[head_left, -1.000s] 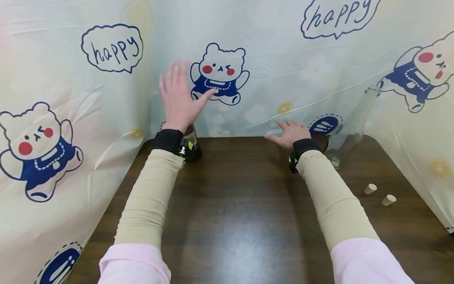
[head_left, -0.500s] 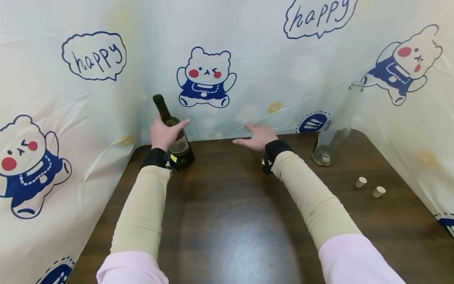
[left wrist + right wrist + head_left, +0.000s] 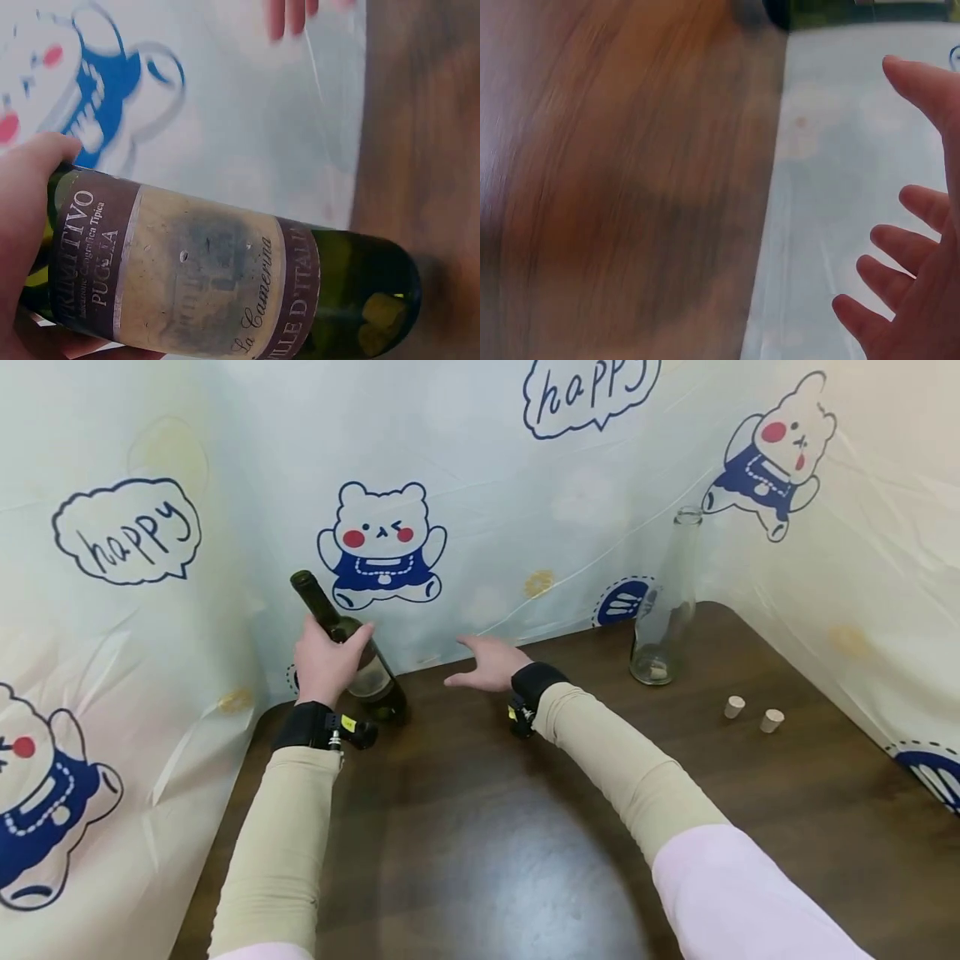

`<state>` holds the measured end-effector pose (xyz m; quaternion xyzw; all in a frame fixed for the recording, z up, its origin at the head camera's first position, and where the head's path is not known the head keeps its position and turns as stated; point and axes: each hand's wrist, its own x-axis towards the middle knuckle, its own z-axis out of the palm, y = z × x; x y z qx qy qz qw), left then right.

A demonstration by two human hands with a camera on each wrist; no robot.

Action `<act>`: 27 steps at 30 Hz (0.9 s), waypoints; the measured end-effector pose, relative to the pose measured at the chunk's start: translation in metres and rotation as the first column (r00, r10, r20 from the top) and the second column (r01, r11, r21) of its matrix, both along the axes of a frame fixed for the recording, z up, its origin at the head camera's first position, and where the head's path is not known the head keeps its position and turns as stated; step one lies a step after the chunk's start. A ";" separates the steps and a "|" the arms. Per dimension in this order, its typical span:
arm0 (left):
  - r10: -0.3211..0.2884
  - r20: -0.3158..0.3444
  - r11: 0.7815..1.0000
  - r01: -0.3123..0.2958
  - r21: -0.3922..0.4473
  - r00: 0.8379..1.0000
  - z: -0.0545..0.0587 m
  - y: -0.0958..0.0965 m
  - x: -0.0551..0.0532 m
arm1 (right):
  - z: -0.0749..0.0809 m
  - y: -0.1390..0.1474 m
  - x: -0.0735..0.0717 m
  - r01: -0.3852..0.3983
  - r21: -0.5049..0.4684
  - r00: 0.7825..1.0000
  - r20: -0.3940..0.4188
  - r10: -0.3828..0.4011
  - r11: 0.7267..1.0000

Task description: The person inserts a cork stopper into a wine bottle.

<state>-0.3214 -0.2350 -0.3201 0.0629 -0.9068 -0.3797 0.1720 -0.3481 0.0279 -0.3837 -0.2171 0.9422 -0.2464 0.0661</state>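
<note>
A dark green wine bottle (image 3: 378, 681) stands at the back left of the table. My left hand (image 3: 324, 664) grips it around the upper body, below the neck, with the thumb on the right side. In the left wrist view the wine bottle (image 3: 202, 262) bears a worn cream and brown label, and cork-like pieces (image 3: 382, 315) show in its base. To its right, my right hand (image 3: 491, 664) reaches toward the bottle with thumb and fingers spread, touching nothing. The right wrist view shows that hand (image 3: 922, 247) with its fingers apart and the bottle's edge (image 3: 840, 13) above.
A clear glass bottle (image 3: 667, 602) stands at the back right with a small pale piece inside. Two corks (image 3: 734, 707) lie on the brown table (image 3: 450, 843) nearer the right edge. A printed curtain (image 3: 480, 460) borders the table behind and at both sides.
My left hand came down from its raised, spread pose and took hold of the wine bottle. The right hand moved left toward the bottle. The head view turned slightly right.
</note>
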 end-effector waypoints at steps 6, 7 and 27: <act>-0.099 -0.088 0.995 0.098 -0.022 0.991 0.023 0.030 0.009 | 0.023 -0.023 0.016 -0.063 -0.187 0.998 -0.011 0.062 0.980; -0.117 -0.102 0.993 0.115 -0.028 0.988 0.027 0.035 0.011 | 0.028 -0.026 0.019 -0.075 -0.229 0.997 -0.023 0.072 0.970; -0.492 -0.358 0.868 0.479 -0.130 0.794 0.049 0.099 0.072 | 0.056 0.011 0.079 -0.267 -0.616 0.963 -0.152 0.221 0.741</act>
